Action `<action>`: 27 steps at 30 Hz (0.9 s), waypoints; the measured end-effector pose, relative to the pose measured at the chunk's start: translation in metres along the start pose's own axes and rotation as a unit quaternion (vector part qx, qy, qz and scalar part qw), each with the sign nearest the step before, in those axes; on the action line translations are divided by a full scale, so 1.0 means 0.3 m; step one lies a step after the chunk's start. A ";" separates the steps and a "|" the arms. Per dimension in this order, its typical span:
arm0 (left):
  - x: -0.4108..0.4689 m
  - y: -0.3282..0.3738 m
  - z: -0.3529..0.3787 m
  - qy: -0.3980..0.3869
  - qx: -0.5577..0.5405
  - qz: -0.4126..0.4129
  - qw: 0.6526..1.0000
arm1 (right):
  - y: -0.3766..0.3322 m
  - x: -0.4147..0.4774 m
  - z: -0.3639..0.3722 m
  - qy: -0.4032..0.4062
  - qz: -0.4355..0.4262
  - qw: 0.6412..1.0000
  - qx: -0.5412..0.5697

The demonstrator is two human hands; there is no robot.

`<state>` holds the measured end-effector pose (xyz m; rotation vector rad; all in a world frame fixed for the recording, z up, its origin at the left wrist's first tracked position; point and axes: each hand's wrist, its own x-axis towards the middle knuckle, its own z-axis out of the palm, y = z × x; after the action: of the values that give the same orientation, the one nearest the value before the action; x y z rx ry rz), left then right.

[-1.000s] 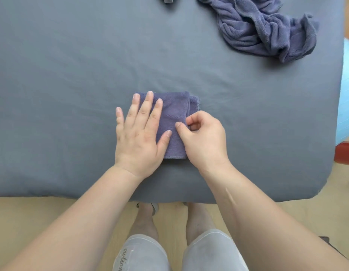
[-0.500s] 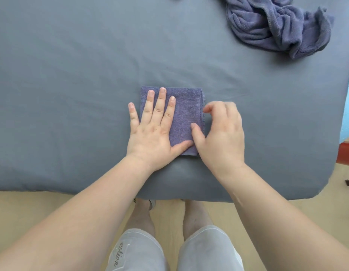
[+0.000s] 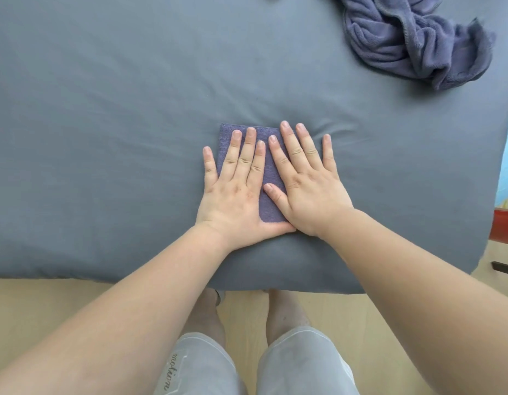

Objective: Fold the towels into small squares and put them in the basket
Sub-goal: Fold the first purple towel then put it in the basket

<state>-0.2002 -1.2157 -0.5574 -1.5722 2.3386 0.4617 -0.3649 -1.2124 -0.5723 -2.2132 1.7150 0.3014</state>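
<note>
Pressing the folded towel flat near the front edge of the bed.

The folded towel (image 3: 268,178), a small purple terry rectangle, lies under both palms: left hand (image 3: 235,192) and right hand (image 3: 307,183) are spread wide and flat, gripping nothing. Even pressure from the middle outward should set the creases and keep the edges lined up. The grey sheet (image 3: 119,109) is smooth and soft; a crumpled pile of towels (image 3: 412,41) waits far right. No basket shows.

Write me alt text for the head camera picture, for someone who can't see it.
Both hands, left hand and right hand, press flat on a small folded purple towel on a grey sheet. A crumpled purple towel lies at the far right.
</note>
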 end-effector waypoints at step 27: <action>0.027 -0.175 -0.170 -0.044 -0.010 0.016 0.999 | -0.043 0.057 -0.227 -0.102 -0.038 0.994 0.010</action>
<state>-0.1572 -1.2623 -0.5198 -1.4944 2.3020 0.5530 -0.3502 -1.2506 -0.5138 -2.1455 1.5172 0.4720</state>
